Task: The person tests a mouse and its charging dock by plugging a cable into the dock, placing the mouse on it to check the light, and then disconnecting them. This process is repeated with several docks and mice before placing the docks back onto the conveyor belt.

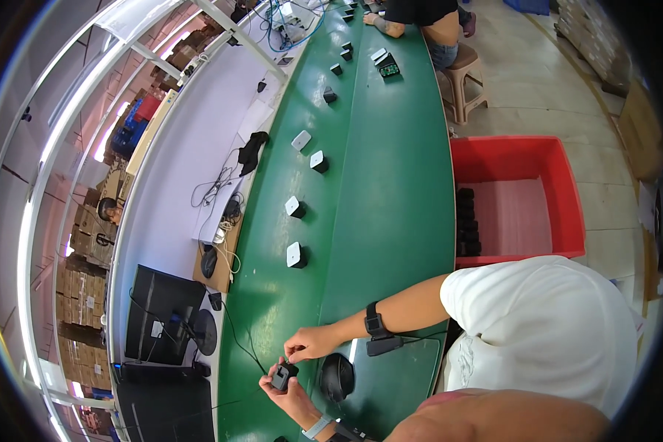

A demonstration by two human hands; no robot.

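Observation:
My left hand [291,398] is closed around a small black box-shaped device [283,376] with a hollow in its upper face. My right hand [309,344] reaches in from above it, fingers pinched at the device's edge; whatever they grip is too small to make out. A thin black cable [252,349] runs from the monitor side toward the device; its end is hidden. Beside my hands a dark rounded object [337,377] lies on a clear sheet [409,372]. My right wrist wears a black strap with a small block [376,323].
Several white-topped black boxes [296,255] stand in a row along the green bench [390,184]. Monitors [162,313], a mouse [208,261] and tangled cables line the left. A red bin [560,191] holding black pieces abuts the right edge. Another person [427,26] works at the far end.

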